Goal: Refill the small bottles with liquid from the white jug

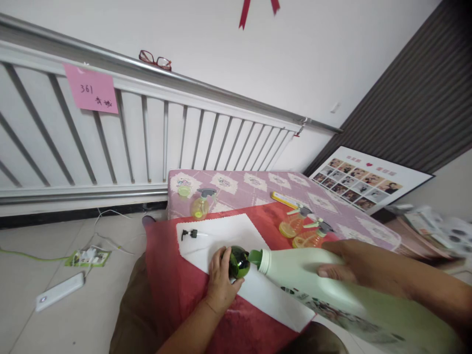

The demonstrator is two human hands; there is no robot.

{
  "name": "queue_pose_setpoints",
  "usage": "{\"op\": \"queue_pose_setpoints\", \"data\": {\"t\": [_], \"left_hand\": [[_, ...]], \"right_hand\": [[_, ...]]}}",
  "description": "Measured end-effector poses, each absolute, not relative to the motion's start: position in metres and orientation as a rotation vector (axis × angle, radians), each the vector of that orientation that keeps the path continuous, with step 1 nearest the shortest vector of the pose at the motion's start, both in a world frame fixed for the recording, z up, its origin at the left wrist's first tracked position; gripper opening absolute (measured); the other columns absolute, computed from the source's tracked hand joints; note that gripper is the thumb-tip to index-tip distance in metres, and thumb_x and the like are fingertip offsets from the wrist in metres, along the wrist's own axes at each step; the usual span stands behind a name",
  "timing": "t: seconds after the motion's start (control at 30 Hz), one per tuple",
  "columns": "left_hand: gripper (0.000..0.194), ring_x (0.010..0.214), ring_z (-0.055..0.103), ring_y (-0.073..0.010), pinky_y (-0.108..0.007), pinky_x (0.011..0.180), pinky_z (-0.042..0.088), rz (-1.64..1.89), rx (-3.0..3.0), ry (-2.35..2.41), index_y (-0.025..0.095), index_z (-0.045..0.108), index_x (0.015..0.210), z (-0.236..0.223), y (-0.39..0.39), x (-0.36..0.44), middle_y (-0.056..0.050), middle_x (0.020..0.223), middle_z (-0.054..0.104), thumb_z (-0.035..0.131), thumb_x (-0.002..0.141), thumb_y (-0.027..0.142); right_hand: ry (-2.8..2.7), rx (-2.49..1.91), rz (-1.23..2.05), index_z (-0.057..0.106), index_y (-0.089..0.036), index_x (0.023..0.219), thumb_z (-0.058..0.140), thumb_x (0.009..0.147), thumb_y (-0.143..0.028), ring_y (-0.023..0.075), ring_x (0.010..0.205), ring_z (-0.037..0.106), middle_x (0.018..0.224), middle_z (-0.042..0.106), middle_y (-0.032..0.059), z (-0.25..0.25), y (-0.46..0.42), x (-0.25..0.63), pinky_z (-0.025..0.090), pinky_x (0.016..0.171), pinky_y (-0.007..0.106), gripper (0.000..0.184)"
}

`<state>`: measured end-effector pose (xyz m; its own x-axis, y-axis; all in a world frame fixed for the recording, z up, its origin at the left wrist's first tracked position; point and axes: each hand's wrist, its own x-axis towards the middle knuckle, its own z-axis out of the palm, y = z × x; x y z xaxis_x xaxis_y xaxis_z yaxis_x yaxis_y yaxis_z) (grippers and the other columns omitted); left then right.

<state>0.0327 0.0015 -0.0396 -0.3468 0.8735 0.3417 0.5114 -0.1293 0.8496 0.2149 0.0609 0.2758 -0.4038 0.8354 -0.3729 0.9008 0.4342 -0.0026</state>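
My left hand (221, 278) is wrapped around a dark green bottle (239, 262) at the middle of the table. A large pale green jug (306, 265) lies tilted in my right hand (342, 263), which grips it from above near its shoulder. The jug's green spout points at the mouth of the bottle; whether they touch I cannot tell. Beneath them is a white sheet (224, 236) on a red cloth (165, 275). On that sheet, left of the bottle, lies a black pump head (190, 234) with a clear tube.
One spray bottle (200, 207) stands behind the sheet, beside a small pale green lid (183, 191). Two more spray bottles (293, 223) are at the right, near a yellow box (285, 200). A radiator (206, 142) runs behind. Cables and a power strip (88, 257) lie on the floor.
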Motion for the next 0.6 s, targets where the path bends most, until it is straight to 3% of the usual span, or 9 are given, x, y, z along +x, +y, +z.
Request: {"op": "queue_pose_setpoints", "data": {"t": [0.13,0.6], "left_hand": [[0.086,0.131,0.037,-0.0300,-0.051,0.110,0.032,1.454,1.535,1.806,0.020,0.030,0.138,-0.0386,0.0014,0.0325,-0.014,0.139,0.039,0.070,0.063,0.017],[0.086,0.131,0.037,-0.0302,-0.051,0.110,0.032,1.445,1.525,1.795,0.021,0.029,0.139,-0.0365,0.0005,0.0328,-0.014,0.139,0.038,0.070,0.063,0.017]], "right_hand": [[2.309,1.385,-0.413,0.063,-0.022,0.089,0.046,0.081,-0.061,0.0274,0.082,0.065,0.090,0.071,0.0089,0.2754,0.0649,0.2171,0.048,0.068,0.032,0.043],[2.283,1.407,-0.485,0.062,-0.022,0.087,0.049,0.079,-0.060,0.0290,0.083,0.065,0.090,0.070,0.0098,0.2778,0.0652,0.2140,0.047,0.068,0.033,0.041]]}}
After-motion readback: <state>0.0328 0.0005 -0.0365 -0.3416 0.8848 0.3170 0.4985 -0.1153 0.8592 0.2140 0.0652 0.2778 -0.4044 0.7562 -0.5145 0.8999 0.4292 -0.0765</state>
